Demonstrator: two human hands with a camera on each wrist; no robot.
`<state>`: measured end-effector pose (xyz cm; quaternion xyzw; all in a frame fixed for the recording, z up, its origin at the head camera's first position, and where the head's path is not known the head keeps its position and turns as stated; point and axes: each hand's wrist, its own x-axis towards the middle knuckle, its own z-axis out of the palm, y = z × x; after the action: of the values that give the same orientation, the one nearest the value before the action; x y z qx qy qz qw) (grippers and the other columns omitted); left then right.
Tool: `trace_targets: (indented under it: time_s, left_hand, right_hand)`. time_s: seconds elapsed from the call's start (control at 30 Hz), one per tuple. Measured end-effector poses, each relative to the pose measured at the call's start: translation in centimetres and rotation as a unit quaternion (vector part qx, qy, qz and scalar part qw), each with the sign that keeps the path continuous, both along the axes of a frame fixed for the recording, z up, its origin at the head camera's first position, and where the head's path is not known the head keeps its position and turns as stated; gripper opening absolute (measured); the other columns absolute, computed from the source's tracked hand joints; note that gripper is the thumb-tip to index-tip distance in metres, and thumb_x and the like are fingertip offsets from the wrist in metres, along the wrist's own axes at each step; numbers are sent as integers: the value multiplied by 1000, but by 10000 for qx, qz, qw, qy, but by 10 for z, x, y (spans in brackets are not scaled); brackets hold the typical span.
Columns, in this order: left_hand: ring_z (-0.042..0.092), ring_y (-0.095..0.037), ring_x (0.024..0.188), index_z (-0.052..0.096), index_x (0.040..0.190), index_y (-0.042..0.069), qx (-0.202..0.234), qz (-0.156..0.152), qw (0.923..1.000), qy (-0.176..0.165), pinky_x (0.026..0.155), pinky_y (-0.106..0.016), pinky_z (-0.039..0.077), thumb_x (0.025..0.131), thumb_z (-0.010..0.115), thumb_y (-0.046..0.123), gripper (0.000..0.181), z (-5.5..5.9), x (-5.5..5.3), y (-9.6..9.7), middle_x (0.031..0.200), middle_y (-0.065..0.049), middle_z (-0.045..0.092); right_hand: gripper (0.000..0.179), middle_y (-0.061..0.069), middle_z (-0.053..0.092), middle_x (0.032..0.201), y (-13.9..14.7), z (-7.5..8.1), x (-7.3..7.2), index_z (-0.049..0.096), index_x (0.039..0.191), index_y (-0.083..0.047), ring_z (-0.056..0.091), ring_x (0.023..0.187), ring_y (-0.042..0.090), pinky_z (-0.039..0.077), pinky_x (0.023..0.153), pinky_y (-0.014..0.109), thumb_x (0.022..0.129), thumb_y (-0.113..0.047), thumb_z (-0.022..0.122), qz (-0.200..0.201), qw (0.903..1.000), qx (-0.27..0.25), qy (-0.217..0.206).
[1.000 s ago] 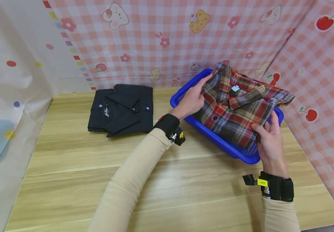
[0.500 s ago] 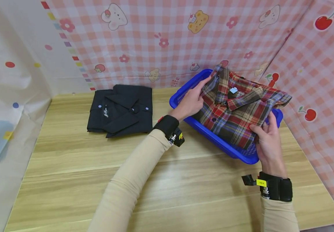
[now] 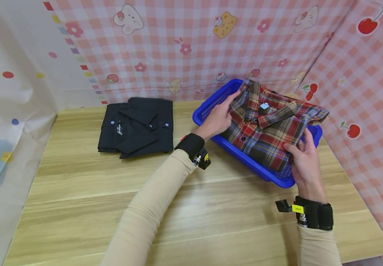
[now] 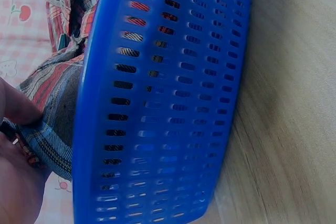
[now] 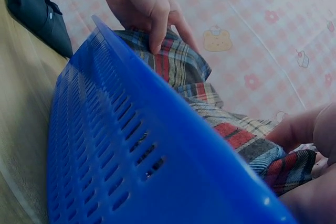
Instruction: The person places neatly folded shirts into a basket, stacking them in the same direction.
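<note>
A pink checked cloth (image 3: 198,33) printed with cherries, bears and flowers hangs behind and to the right of the wood-grained desk (image 3: 211,218). On the desk's right half, set at a slant, stands a blue basket (image 3: 261,171) with slotted walls. The plaid shirt (image 3: 268,136), folded with its collar up, is at the basket's opening, its far right corner reaching out over the rim; plaid shows through the upper slots, so part of it sits inside. Whether it rests on the bottom, I cannot tell. A folded black shirt (image 3: 136,127) lies flat on the left, well apart from the basket.

Tan sleeves (image 3: 151,207) cover the arms. Both hands are nearly closed on the plaid shirt: the left hand (image 3: 216,120) pinches its left edge between thumb and fingers, and the right hand (image 3: 306,162) holds its right edge, thumb on top and fingers beneath. Black straps (image 3: 190,146) circle both wrists. Smallest are a pale label (image 3: 264,106) inside the plaid collar and dark buttons (image 3: 243,139) below it.
</note>
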<state>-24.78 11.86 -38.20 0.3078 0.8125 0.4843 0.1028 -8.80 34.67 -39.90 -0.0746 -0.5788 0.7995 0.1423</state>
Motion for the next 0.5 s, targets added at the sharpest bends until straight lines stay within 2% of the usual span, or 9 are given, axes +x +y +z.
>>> trace_targets:
  time_s: [0.3,0.37,0.43,0.5]
  left_hand:
    - [38,-11,54,21,166,22,-199,74,9997,81,60,-23,34,103,41,-8,72,-5,-1,4,156,-5,44]
    - [38,-11,54,22,166,21,-219,95,9996,117,60,-23,34,103,41,-8,72,-6,-2,5,147,-9,51]
    - [37,-11,54,22,166,21,-253,114,9995,117,60,-23,33,103,42,-8,72,-7,-2,6,128,-12,58]
    - [37,-11,53,23,166,22,-278,131,9995,108,60,-23,33,103,42,-7,72,-8,-2,7,111,-13,57]
  right_hand:
    - [71,-1,57,133,-2,4,-4,33,157,-18,54,118,15,50,89,20,98,17,51,-75,9991,155,-396]
    - [72,-2,57,131,-2,4,-5,32,158,-18,55,117,15,50,88,20,98,17,50,-94,9986,169,-488]
    - [73,-3,57,130,-1,4,-5,31,159,-18,55,116,14,50,88,20,98,17,50,-111,9982,175,-559]
    - [73,-3,57,130,-1,5,-6,30,159,-17,55,116,14,50,89,19,98,17,50,-124,9978,190,-618]
